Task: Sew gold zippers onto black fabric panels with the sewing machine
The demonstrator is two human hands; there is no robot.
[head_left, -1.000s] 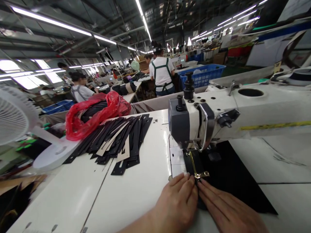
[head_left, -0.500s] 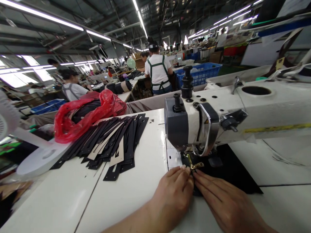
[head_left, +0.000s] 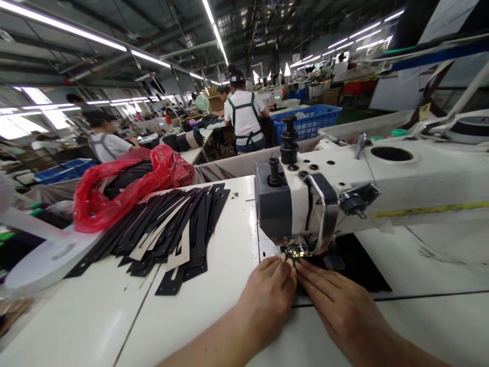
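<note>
A black fabric piece [head_left: 364, 267] lies under the head of a white sewing machine [head_left: 294, 204]. A gold metal zipper [head_left: 295, 253] with its pull shows at the fabric's near left part, close to the needle area and partly hidden by my fingertips. My left hand [head_left: 272, 288] is closed, its fingers curled and pinching at the near edge of the black piece. Beside it, my right hand [head_left: 340, 298] lies flat with fingers stretched out on the fabric, tips near the zipper. Both hands' fingertips almost touch.
Left on the white table [head_left: 214, 316] lies a fanned pile of black and beige slotted strips [head_left: 171, 229]. Behind it sits a red plastic bag [head_left: 114, 204] and, further left, a white fan [head_left: 42, 255]. Co-workers and a blue crate [head_left: 305, 122] are beyond the table.
The black fabric and zipper have moved forward under the machine head, my hands going along. The zipper pull is now nearer the needle area and less visible. The camera view has shifted slightly.
</note>
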